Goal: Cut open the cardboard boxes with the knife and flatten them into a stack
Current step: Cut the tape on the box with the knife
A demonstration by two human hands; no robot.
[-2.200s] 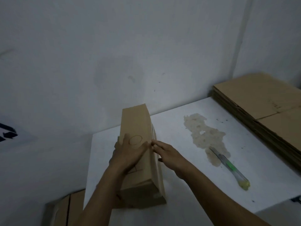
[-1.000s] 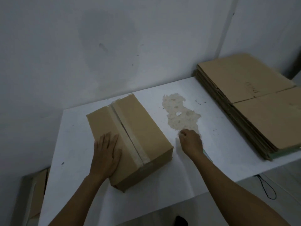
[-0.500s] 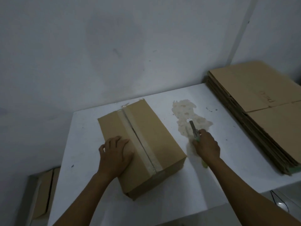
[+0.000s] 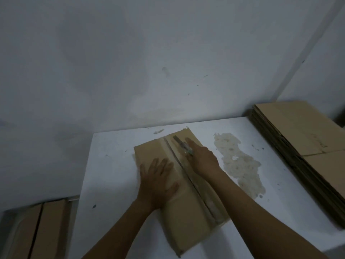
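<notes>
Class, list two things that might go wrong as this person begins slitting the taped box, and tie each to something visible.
1. The left hand lies flat on the cardboard box, thumb close to the tape seam; if the knife in the right hand slips sideways, it may nick that thumb.
2. The seam runs toward the person, beside the right forearm, so a hard pull might carry the blade too far.

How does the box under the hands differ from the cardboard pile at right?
The box is one closed, taped carton; the pile is many flattened sheets. The left hand presses the box and the right hand holds the knife over it; nothing touches the pile. Both are brown cardboard.
</notes>
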